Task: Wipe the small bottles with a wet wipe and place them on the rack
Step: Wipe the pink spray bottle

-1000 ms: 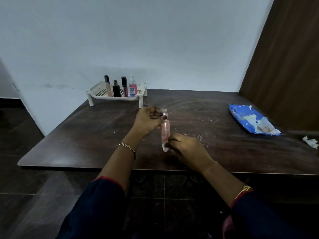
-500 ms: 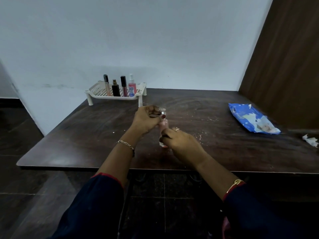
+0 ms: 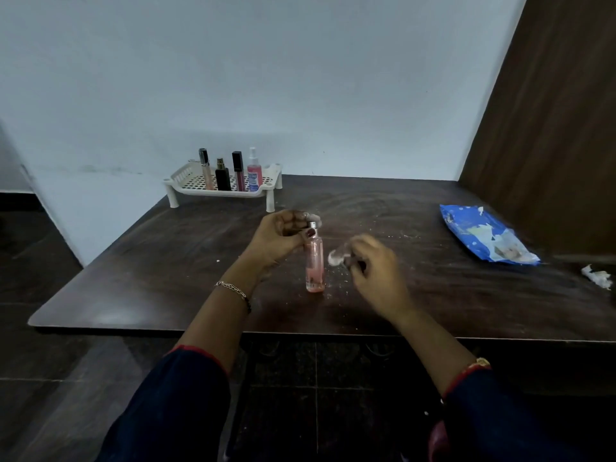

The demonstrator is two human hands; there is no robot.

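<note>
Right now my left hand [image 3: 283, 236] pinches the top of the pink bottle [image 3: 314, 261], with my thumb and fingers curled right by its shiny silver cap. The bottle stands straight up near the front middle of the dark table [image 3: 133, 278], and its bottom looks to be on the wood. My right hand [image 3: 376, 271] is just beside the bottle, on its right, not touching it. It looks blurry, but I can see my fingertips pinching a little white wipe [image 3: 336, 258], all bunched up. The wipe sits between my right hand and the bottle, with a small gap before the glass.

Tiny white crumbs lie on the table around the bottle. Far back on the left is the white rack [image 3: 186, 190], up against the wall. Four small bottles stand in it in a row: a thin tube [image 3: 204, 170], a black bottle [image 3: 222, 177], a dark-topped tube [image 3: 237, 171] and a pink spray bottle [image 3: 253, 175] (this one has a label I cannot read). Over on the right lies a blue pack of wipes [image 3: 483, 235], lying flat. Near the right edge sits a crumpled white scrap [image 3: 598, 276], well apart from my hands.
</note>
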